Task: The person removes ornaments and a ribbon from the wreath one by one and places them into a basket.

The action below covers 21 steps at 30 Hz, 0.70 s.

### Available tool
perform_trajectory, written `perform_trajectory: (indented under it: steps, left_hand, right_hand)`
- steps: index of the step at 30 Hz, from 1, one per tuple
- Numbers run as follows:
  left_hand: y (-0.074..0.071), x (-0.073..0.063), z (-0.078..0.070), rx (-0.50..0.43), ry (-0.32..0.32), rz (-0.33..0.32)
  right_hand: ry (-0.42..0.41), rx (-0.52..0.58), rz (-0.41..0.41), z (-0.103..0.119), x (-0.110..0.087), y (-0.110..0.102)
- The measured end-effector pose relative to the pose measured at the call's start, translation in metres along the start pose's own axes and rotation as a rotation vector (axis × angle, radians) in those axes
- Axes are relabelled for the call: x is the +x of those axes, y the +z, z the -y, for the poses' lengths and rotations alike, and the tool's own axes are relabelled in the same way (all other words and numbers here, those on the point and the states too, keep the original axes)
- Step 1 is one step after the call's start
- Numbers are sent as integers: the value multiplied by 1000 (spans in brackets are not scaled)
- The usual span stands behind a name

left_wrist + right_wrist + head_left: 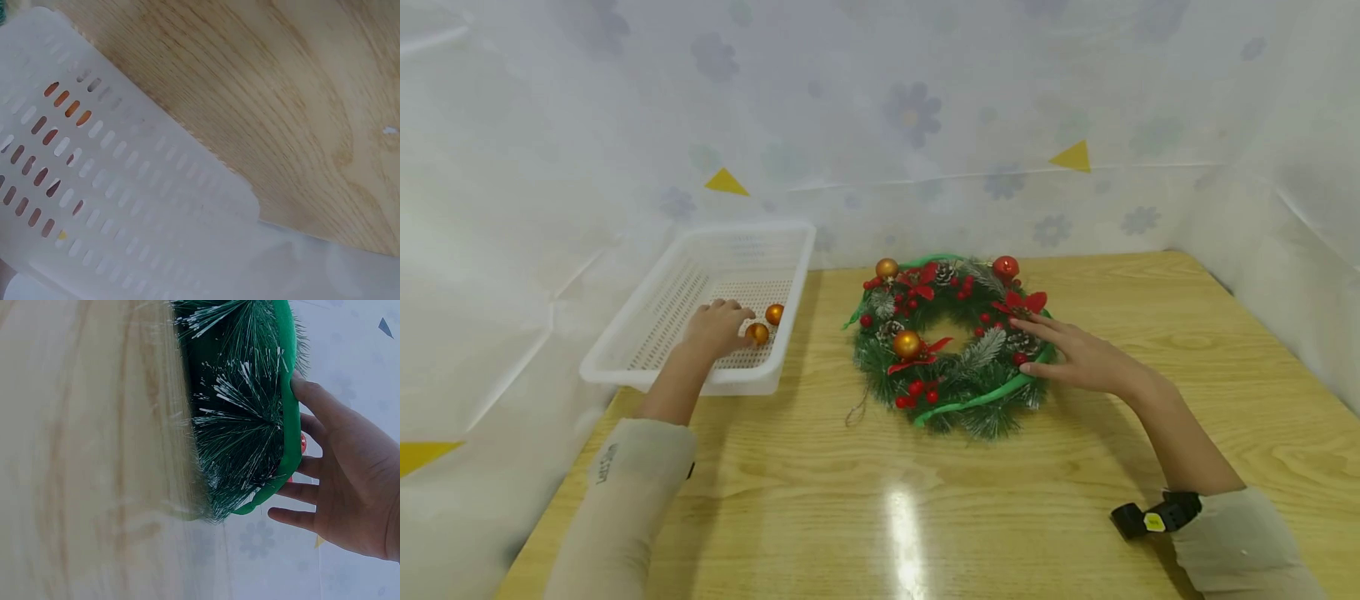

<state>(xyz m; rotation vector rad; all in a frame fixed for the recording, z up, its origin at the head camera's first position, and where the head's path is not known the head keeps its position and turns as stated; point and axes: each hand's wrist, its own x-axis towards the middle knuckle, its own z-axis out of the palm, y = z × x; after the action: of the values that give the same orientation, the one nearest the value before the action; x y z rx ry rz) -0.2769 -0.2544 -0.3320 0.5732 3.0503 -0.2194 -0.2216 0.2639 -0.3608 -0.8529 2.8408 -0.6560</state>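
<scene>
Head view: L hand (718, 327) inside white basket (741, 382) at L of bench (820, 517), fingers bent at nearer orange ball (757, 334); whether clamped on it, can't tell. 2nd orange ball (775, 314) lies just beside it, nr. basket's R wall. Wreath (955, 379) lies flat on bench, R of basket, w/ red flowers (1027, 302), berries (932, 396), pinecones (944, 273) & two more orange balls (907, 344). R hand (1086, 358) at wreath's R edge, fingers straight & spread apart. R wrist view: thumb at green band (289, 431) along wreath's rim. L wrist view: orange shows thru slots of basket's perf. wall, bench beyond.
</scene>
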Motion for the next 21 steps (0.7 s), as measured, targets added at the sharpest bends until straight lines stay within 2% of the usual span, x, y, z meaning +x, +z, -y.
perform_trajectory:
  steps: [3,6,12,17,21]
  left_hand:
    - [-5,0,-2,23,-22,-57]
    - [-12,2,-7,44,-50,-151]
    - [-37,6,-34,56,-76,-363]
    - [-58,7,-66,77,-34,-470]
    - [-66,9,-91,131,35,-530]
  right_hand:
    - [1,4,-1,2,-1,-1]
    - [6,9,3,3,-1,-2]
    - [15,9,7,3,-1,-2]
    - [10,8,2,3,-1,-1]
    - [8,4,3,3,-1,-2]
